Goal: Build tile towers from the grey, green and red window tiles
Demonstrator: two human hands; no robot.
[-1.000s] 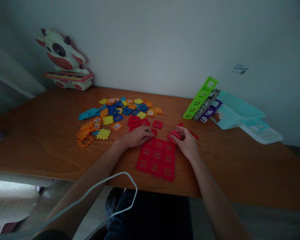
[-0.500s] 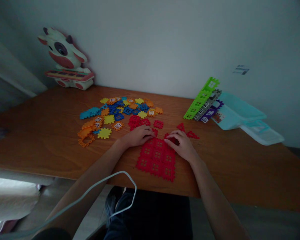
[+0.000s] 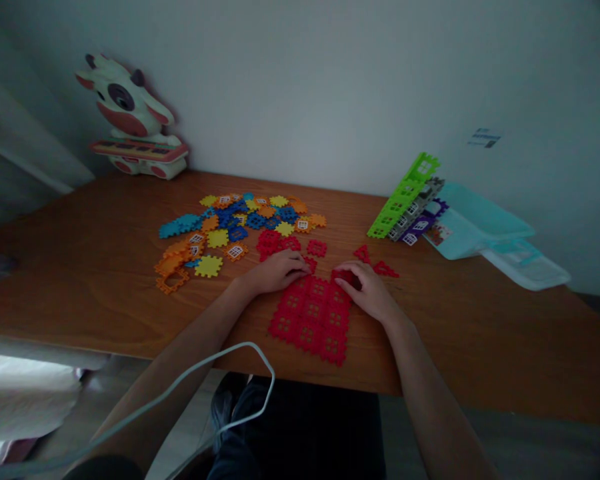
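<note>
A flat panel of joined red building tiles [image 3: 313,311], each with a window-like pattern, lies on the table in front of me. At its upper left corner my left hand [image 3: 280,270] is closed, with its fingertips on a small red tile [image 3: 311,264]. My right hand [image 3: 367,288] is curled at the upper right corner, thumb and fingers pinching a red tile there. Whether that tile is joined to the panel is partly hidden by the fingers. More loose red tiles [image 3: 269,241] lie just beyond my left hand, and a single red square [image 3: 317,248] sits behind the panel.
Orange, yellow and blue tiles [image 3: 237,223] are spread at the left back. Two red triangles [image 3: 362,254] lie right of centre. Green, grey and purple strips [image 3: 405,200] lean on a turquoise bin [image 3: 485,213]. A cow keyboard toy [image 3: 135,120] stands far left; a white cable [image 3: 180,380] loops in front.
The red panel has turned slightly, its near edge swinging to the left. My right hand has shifted a little to the right; my left hand stays in place.
</note>
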